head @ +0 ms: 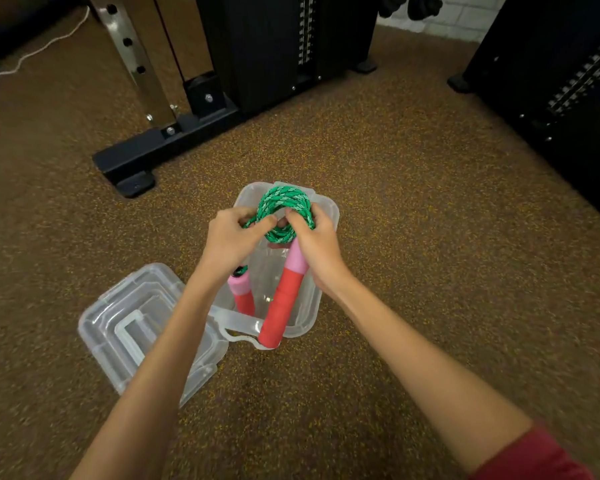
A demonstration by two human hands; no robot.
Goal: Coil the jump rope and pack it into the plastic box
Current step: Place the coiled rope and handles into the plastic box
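A green braided jump rope is wound into a tight coil over a clear plastic box on the floor. My left hand pinches the coil's left side and my right hand grips its right side. Two red and pink handles hang from the coil. The longer handle slants down past the box's near rim. The shorter handle stands inside the box below my left wrist.
The box's clear lid lies on the speckled brown floor to the left, touching the box. A black machine base and weight stacks stand behind and to the right. A white cord runs at far left.
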